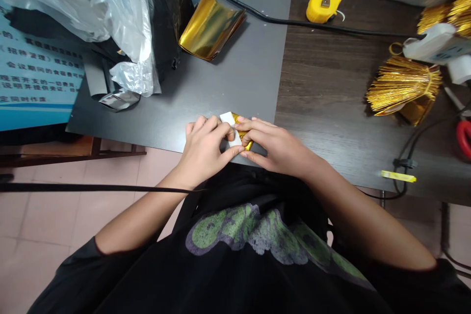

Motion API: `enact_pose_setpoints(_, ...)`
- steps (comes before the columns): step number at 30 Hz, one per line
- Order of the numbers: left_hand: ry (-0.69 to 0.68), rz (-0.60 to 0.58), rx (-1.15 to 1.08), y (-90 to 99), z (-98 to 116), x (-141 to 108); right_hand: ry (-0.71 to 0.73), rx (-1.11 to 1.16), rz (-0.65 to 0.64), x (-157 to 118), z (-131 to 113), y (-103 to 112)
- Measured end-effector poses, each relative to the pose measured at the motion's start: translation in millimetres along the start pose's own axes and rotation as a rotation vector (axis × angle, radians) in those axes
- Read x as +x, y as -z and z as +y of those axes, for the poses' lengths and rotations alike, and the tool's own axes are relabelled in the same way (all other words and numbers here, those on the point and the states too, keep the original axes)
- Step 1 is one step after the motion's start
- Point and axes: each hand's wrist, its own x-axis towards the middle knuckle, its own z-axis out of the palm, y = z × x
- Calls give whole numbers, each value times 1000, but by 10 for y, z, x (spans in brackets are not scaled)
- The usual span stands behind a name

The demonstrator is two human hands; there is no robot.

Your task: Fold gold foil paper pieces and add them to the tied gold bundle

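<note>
Dark wood-grain table [331,88] carried a grey mat [228,83] on its left part. On mat: curled gold foil sheets [210,27], clear plastic bags [125,24], small gold-white folded piece [235,132] at near edge. On bare wood: yellow tape measure [324,6], black cable [331,27], pleated gold foil fan [403,86], white glue gun [436,44].

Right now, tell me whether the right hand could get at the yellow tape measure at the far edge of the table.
Probably yes, once it lets go. The right hand is pinching the small gold foil piece with the left hand. The table between it and the yellow tape measure is bare except for one black cable.
</note>
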Motion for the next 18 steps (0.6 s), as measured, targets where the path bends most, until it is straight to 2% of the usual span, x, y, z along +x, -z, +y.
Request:
enact_pose_setpoints(5, 56, -12, 44, 24, -1, -19, 17, -8, 22, 7, 9, -31)
enact_pose_setpoints(11, 90, 94, 87, 64, -165, -58, 4, 24, 12, 4, 37, -34)
enact_pose_setpoints(13, 16, 137, 44, 83, -217, -39, 27, 51, -7, 12, 77, -1)
enact_pose_setpoints(16, -180, 168, -22, 99, -269, 34, 95, 81, -88, 48, 162, 97)
enact_pose_setpoints(18, -309, 156, 19, 94, -297, 101, 143, 72, -152, 82, 218, 184)
